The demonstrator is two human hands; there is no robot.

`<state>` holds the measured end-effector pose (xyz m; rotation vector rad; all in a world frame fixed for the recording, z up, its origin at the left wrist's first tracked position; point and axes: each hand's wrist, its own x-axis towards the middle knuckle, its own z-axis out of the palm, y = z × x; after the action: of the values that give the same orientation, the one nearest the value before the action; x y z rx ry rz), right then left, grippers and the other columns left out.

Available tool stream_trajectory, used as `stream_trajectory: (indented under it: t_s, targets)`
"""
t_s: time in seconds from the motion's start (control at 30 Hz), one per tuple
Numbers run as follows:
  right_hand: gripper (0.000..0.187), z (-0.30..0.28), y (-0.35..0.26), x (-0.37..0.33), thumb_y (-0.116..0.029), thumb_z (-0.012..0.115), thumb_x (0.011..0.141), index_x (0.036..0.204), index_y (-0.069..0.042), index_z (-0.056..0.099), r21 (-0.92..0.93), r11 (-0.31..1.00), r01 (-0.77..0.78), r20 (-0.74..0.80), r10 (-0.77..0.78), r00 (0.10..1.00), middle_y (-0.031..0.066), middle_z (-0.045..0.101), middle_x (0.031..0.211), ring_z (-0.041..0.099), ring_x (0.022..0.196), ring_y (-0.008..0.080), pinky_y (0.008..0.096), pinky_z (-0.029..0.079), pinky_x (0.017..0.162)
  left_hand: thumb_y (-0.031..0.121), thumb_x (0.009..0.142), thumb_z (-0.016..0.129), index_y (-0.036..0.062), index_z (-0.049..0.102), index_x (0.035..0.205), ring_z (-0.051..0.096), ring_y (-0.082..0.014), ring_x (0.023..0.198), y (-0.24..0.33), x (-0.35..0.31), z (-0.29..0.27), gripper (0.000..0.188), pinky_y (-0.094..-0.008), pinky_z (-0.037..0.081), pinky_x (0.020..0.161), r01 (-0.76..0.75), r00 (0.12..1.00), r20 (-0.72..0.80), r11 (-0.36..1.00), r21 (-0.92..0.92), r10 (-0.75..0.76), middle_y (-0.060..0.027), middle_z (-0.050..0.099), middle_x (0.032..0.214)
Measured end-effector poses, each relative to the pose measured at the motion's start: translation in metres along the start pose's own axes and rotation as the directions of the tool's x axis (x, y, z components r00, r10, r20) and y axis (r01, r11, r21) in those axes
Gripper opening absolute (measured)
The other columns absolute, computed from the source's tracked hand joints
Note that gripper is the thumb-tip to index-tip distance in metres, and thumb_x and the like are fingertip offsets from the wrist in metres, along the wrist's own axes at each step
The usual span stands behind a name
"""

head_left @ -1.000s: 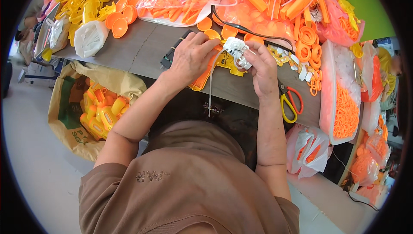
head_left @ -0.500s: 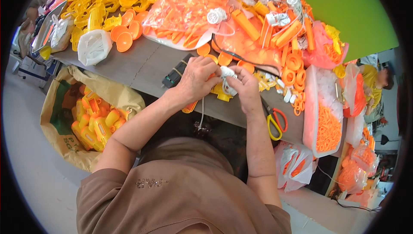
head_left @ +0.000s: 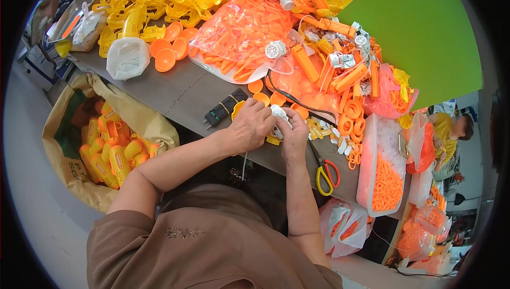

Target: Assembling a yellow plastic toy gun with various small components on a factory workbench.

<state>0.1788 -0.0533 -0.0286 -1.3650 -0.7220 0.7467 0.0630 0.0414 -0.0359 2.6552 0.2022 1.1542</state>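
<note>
Currently I see the right hand pinching a white part near the front edge of the table; left hand curled just beside it, its grip hidden from me. Scissors to the right. Leftward, a paper bag bears dark printed letters; brown shirt carries studded lettering.

We see a brown shirt with short sleeves that stop above the elbows. A little row of shiny bits sits on the chest. The cloth makes soft folds. Our left hand and right hand are bare.
</note>
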Motion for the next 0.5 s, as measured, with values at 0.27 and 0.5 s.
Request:
stream_trajectory:
  t_s: [0.27,0.5]
  targets:
    - [0.016,0.007,-0.007,-0.005,-0.004,0.061,0.086,0.101,0.003,0.057,0.072,0.997,0.016,-0.064,-0.011,0.998,0.003,0.059,0.082,0.053,0.066,0.0057,0.0212,0.044,0.057,0.009,0.067,0.063,0.0067,0.056,0.074,0.053,-0.0234,0.072,-0.002,-0.004,-0.001,0.011,-0.0362,0.038,0.069,-0.051,0.997,-0.061,0.996,-0.074,0.047,-0.006,0.053,0.072]
    - [0.019,-0.001,-0.002,-0.007,-0.005,0.062,0.087,0.104,0.002,0.057,-0.092,0.995,0.033,0.004,-0.033,0.999,0.004,0.061,0.089,0.056,0.073,0.0065,0.0209,0.046,0.063,0.012,0.068,0.064,0.008,0.055,0.078,0.052,-0.0204,0.076,-0.021,0.012,-0.013,0.014,-0.0349,0.039,0.073,-0.233,0.965,0.12,0.972,-0.032,0.235,-0.0033,0.054,0.078]
